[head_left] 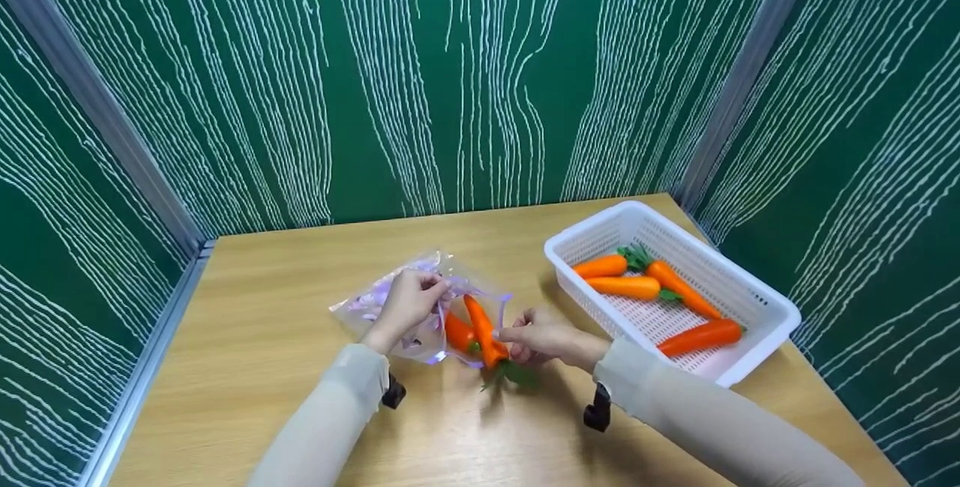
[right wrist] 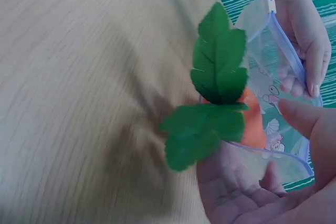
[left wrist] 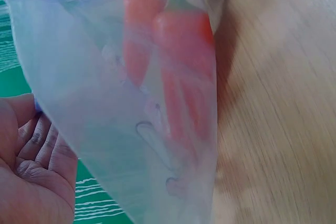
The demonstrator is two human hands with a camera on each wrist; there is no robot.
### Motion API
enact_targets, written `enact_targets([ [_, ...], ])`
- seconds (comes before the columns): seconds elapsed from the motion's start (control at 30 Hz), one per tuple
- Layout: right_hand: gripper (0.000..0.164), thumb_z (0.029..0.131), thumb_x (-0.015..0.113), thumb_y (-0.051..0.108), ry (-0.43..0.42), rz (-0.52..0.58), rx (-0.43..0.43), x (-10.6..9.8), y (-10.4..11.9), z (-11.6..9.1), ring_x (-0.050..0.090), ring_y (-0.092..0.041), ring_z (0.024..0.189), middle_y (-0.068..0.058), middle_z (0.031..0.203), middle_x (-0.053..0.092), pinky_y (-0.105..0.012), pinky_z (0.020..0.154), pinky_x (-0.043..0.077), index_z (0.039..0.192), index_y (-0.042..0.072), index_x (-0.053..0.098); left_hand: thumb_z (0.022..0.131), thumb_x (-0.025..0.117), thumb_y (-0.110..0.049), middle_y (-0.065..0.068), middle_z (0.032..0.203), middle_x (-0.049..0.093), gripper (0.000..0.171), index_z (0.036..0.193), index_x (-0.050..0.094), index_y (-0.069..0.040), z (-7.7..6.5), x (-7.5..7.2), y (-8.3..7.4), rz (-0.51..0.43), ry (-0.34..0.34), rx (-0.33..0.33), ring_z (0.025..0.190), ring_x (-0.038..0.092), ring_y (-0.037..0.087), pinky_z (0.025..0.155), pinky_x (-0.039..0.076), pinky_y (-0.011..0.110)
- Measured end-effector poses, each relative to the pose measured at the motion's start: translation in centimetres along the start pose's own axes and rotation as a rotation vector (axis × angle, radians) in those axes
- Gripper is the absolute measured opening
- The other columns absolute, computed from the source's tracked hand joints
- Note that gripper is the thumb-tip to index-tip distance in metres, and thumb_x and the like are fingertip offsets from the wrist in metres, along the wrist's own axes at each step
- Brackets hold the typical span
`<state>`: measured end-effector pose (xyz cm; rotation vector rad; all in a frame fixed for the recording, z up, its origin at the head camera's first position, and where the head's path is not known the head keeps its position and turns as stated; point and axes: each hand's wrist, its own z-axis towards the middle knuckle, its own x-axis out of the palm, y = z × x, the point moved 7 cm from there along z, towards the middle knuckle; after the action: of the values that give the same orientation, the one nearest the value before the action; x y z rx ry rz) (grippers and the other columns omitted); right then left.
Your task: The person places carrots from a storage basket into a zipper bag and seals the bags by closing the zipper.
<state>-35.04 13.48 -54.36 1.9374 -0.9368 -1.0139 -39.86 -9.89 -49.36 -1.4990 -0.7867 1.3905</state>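
In the head view, a clear zip bag (head_left: 409, 318) with a purple rim lies tilted over the table, its mouth facing right. My left hand (head_left: 411, 299) pinches the upper rim of the bag. An orange carrot (head_left: 484, 329) with green leaves (right wrist: 218, 56) extends into the mouth, leaves outside. My right hand (head_left: 544, 337) holds this carrot near its leafy end, thumb on top and fingers below in the right wrist view. Through the bag in the left wrist view, a red pepper (left wrist: 184, 40) with a green stem shows beside the carrot.
A white perforated basket (head_left: 765, 348) stands to the right, holding orange carrots (head_left: 626, 288) with green tops and a red pepper (head_left: 701, 337). Green walls with white lines (head_left: 465, 82) enclose the wooden table (head_left: 255, 367) at the back and sides.
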Motion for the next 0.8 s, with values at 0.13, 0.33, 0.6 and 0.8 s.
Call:
enact_targets([
  [0.13, 0.047, 0.094, 0.081, 0.051, 0.054, -0.133, 0.010, 0.0, 0.1, -0.6, 0.062, -0.016, 0.074, -0.003, 0.085, 0.070, -0.031, 0.065, 0.057, 0.102, 0.008, 0.064, 0.110, 0.064, -0.012, 0.013, 0.089, 0.076, 0.025, 0.102, 0.078, 0.007, 0.1, 0.0, -0.2, -0.040, -0.003, 0.002, 0.076, 0.067, 0.014, 0.075, 0.063, 0.025],
  [0.33, 0.040, 0.092, 0.083, 0.051, 0.182, -0.262, -0.007, 0.5, -0.2, -1.1, 0.060, -0.015, 0.074, 0.001, 0.082, 0.067, -0.030, 0.065, 0.057, 0.097, 0.012, 0.072, 0.110, 0.063, -0.011, 0.013, 0.089, 0.076, 0.025, 0.103, 0.078, 0.008, 0.0, 0.1, -0.1, -0.054, -0.002, -0.009, 0.076, 0.067, 0.014, 0.073, 0.061, 0.023],
  [0.6, 0.030, 0.085, 0.092, 0.018, 0.247, -0.278, -0.067, 0.9, -0.3, -1.3, 0.061, -0.011, 0.069, 0.002, 0.084, 0.069, -0.022, 0.056, 0.052, 0.104, 0.007, 0.072, 0.110, 0.064, -0.014, 0.012, 0.092, 0.076, 0.024, 0.104, 0.079, 0.004, -0.1, 0.0, 0.0, -0.018, -0.008, -0.017, 0.078, 0.066, 0.016, 0.074, 0.062, 0.023],
  [0.8, 0.024, 0.085, 0.091, 0.013, 0.189, -0.261, -0.098, 0.7, -0.1, -1.0, 0.058, -0.008, 0.062, 0.003, 0.078, 0.066, -0.019, 0.052, 0.050, 0.100, 0.007, 0.074, 0.111, 0.064, -0.014, 0.014, 0.094, 0.075, 0.024, 0.102, 0.079, 0.002, -0.1, 0.0, 0.1, -0.041, -0.004, -0.027, 0.079, 0.065, 0.017, 0.074, 0.061, 0.023],
])
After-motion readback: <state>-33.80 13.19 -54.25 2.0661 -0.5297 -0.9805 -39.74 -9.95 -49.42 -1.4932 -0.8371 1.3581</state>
